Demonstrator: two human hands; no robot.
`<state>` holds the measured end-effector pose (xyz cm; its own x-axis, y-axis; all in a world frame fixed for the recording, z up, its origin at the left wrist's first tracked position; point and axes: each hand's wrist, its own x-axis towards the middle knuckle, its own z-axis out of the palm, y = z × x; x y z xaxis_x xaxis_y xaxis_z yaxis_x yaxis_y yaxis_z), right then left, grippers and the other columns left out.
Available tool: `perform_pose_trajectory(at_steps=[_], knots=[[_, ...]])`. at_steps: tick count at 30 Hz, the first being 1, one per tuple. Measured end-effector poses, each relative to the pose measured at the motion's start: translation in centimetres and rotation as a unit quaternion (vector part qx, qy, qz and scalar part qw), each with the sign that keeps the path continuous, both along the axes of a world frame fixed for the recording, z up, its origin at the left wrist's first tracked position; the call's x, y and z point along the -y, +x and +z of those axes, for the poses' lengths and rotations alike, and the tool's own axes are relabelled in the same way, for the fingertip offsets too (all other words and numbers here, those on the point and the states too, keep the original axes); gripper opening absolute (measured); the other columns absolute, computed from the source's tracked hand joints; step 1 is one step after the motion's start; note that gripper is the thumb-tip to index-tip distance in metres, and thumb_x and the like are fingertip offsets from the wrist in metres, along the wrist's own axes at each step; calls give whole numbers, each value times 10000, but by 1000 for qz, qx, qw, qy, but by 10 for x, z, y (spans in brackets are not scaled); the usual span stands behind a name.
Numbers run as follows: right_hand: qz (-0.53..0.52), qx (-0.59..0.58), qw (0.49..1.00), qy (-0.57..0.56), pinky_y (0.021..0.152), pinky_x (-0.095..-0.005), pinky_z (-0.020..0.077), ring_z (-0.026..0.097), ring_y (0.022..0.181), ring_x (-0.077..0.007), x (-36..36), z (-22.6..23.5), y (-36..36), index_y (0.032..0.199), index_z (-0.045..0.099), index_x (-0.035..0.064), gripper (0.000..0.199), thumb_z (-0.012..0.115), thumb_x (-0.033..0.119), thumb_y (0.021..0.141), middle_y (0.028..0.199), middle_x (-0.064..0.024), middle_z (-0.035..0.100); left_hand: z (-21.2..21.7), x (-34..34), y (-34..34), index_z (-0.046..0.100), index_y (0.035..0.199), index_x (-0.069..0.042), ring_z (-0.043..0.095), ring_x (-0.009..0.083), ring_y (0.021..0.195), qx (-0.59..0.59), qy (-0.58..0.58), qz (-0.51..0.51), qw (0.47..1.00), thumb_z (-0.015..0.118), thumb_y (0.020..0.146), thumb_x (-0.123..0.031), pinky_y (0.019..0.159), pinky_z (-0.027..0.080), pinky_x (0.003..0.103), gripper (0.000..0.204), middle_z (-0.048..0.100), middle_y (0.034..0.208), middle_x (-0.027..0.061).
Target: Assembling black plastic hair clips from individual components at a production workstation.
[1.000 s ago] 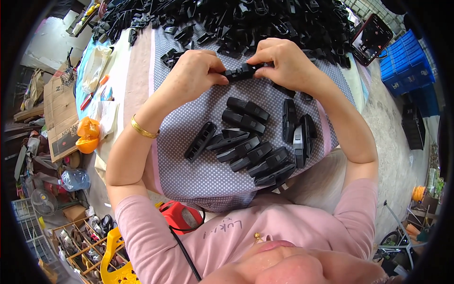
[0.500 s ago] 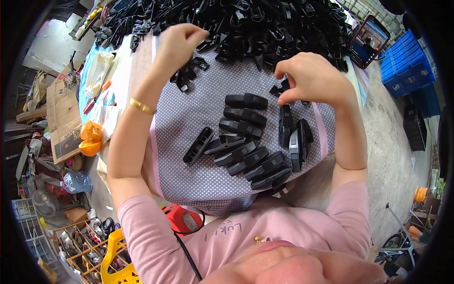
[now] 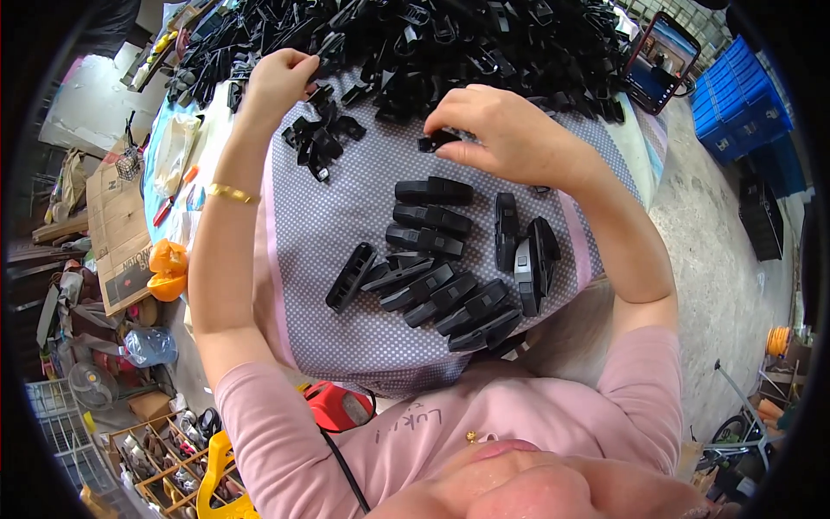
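My right hand pinches a small black plastic piece between thumb and fingers above the dotted cloth. At the near edge of the big heap, my left hand has its fingers closed; what they hold, if anything, blends into the black parts there. The heap of loose black plastic parts spreads over the far side of the table. Just below my left hand lies a small cluster of black pieces. Nearer to me, several long, rounded black plastic parts lie in a curved row, one showing a grey side.
A dotted grey cloth with pink stripes covers the table. A phone stands at the far right, near blue crates. To the left are an orange peel and a cardboard sheet. A red tool sits at the near edge.
My right hand has moved left, carrying the small black piece. My left hand has shifted left and slightly down, and more small pieces show below it. The view has shifted slightly.
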<state>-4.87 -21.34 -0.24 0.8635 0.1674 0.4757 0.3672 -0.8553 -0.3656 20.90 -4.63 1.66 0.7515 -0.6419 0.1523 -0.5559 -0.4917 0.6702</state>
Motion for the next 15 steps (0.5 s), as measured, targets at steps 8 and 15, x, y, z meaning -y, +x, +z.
perform_pose_trajectory(at_steps=[8, 15], knots=[[-25, 20, 992, 123, 644, -268, 461, 577, 706, -143, -14, -4, 11, 1087, 626, 9, 198, 560, 110, 930, 822, -100, 621, -13, -27, -100, 645, 1112, -28, 606, 59, 590, -258, 41, -141, 955, 554, 960, -190, 498, 485, 179, 239, 641, 782, 23], [-47, -192, 966, 169, 692, -356, 517, 650, 742, -292, -20, 1, 12, 970, 651, 22, 238, 708, 193, 814, 784, -140, 664, -24, -33, -112, 680, 1047, -26, 583, 56, 625, -148, 3, -158, 976, 716, 821, -90, 561, 482, 186, 237, 642, 873, 26]])
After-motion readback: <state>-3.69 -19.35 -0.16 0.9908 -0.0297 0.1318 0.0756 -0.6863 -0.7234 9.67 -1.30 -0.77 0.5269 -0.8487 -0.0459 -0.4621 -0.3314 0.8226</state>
